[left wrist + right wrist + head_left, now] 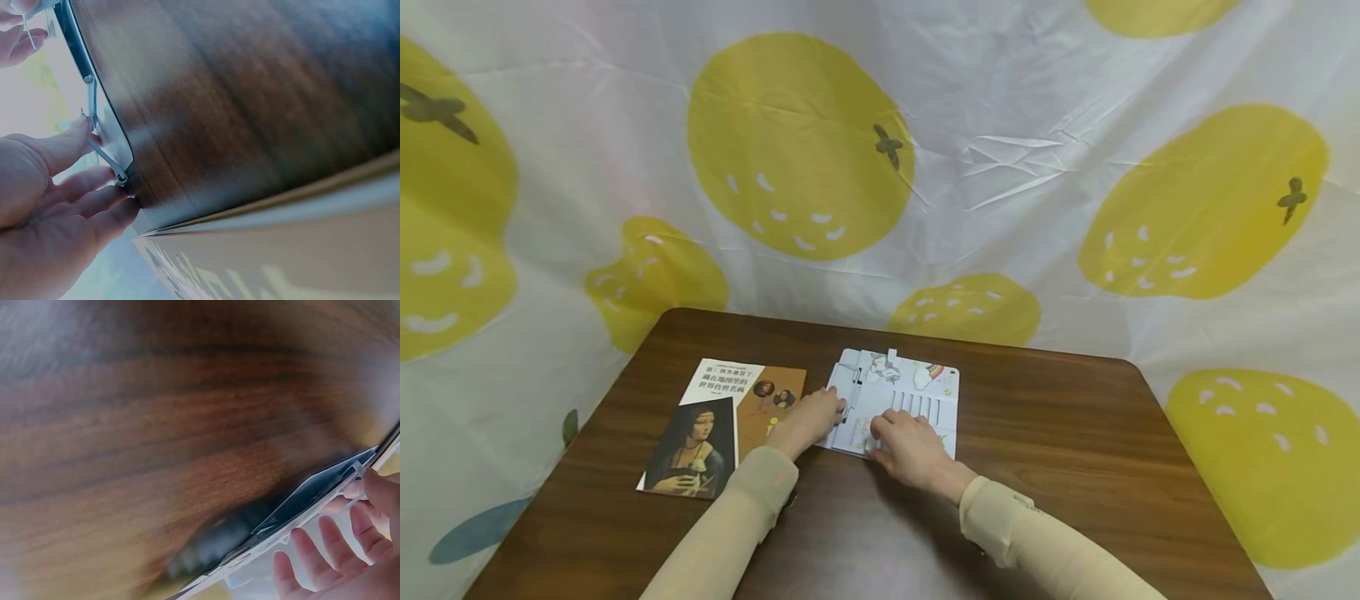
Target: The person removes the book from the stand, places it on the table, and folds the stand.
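Note:
A white folding book stand (917, 379), printed with a unicorn and a rainbow, lies on the table between the hands. My left hand (812, 421) is at its left edge. In the left wrist view, the thumb and fingers pinch a thin jointed metal arm (92, 103) on the stand. My right hand (913, 450) is over the stand's near part, beside a row of slots. Seen from the right wrist, its thumb and forefinger pinch a small pale page clip (358, 469) at the edge, the other fingers spread along the panel.
Left of the stand lies a book (700, 446) with a painted portrait on its cover, close to the left forearm. Both rest on a dark brown wooden table (1060, 467). A white curtain (1000, 208) with yellow fruit hangs behind the far edge.

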